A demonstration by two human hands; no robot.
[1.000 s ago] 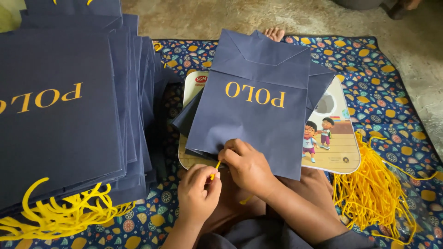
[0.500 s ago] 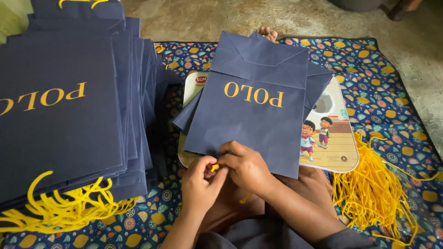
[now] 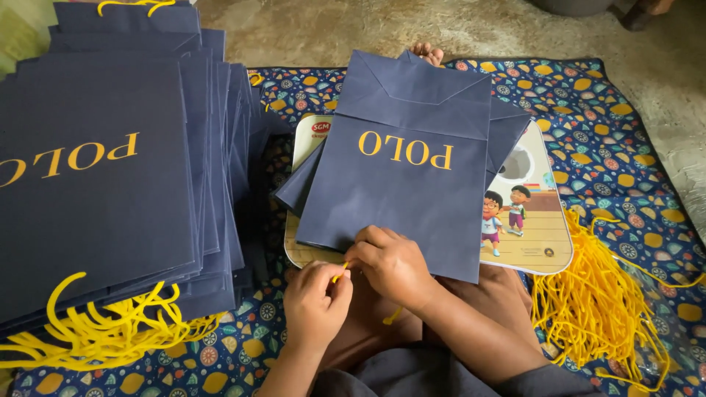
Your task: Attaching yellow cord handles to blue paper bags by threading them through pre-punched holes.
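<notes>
At the lower middle of the frame a navy paper bag lies flat with gold lettering on its face, its open edge toward the person, resting on a cartoon-printed board that sits on a patterned floor mat. The right hand is closed over the bag's near edge, fingers pressing the paper, while the left hand just below it is pinched shut on a short yellow cord, thumb and fingertips meeting around it right at the bag's rim. A loose end of cord shows lower down, between the wrists. The bag looks light and thin but fairly stiff where it is creased, so it would likely bend or dent if gripped mid-panel; the folded rim seems the soundest place to hold it. The cord appears soft, limp and a little slippery, best taken close to its tip between fingertips. At the left of the frame stands a thick stack of bags with yellow handles spilling from the lower edge, and at the right lies a heap of loose yellow cords. A bare toe shows at the top beyond the bag.
</notes>
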